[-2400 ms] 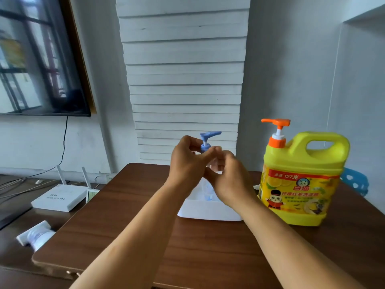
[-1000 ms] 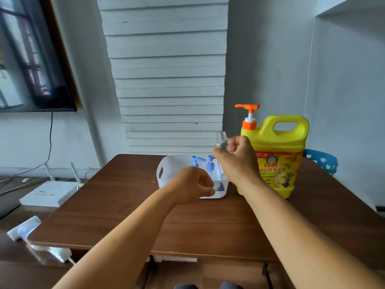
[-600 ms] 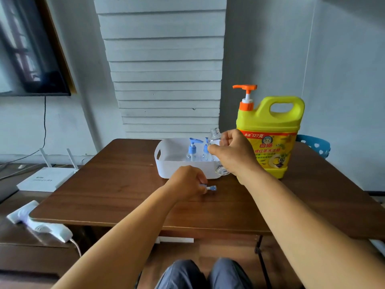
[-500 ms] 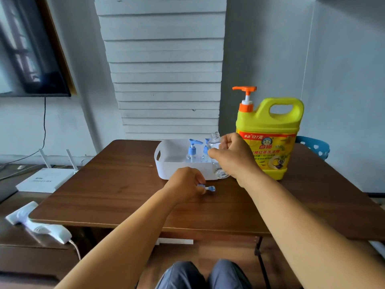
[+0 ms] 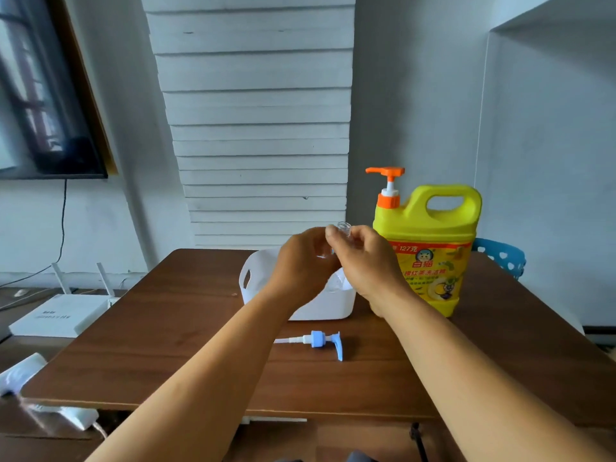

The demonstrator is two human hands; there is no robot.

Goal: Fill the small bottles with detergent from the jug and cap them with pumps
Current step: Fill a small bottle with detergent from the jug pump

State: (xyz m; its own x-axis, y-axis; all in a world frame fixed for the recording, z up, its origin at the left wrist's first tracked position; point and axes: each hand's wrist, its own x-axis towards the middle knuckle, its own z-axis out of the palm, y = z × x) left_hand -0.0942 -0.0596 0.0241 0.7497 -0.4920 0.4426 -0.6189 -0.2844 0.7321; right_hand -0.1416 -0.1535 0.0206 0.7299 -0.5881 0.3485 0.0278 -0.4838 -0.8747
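Both hands hold a small clear bottle point(image 5: 343, 228) up over the white tub point(image 5: 330, 306); only its open neck and a bit of its body show. My right hand point(image 5: 365, 265) grips the bottle from the right. My left hand point(image 5: 301, 265) curls round it from the left. A blue pump cap point(image 5: 321, 340) with its white tube lies flat on the brown table point(image 5: 186, 328), in front of the tub. The yellow detergent jug point(image 5: 430, 248) with an orange pump stands to the right of the tub. The tub's contents are hidden behind my hands.
A white router point(image 5: 60, 315) sits on a low surface left of the table. A blue perforated chair back point(image 5: 503, 258) shows behind the jug. A white device point(image 5: 20, 371) lies at the lower left. A dark screen point(image 5: 40, 105) hangs on the wall.
My left hand has let go of the blue pump on the table and risen to the bottle. My right hand lifted the bottle a little higher.
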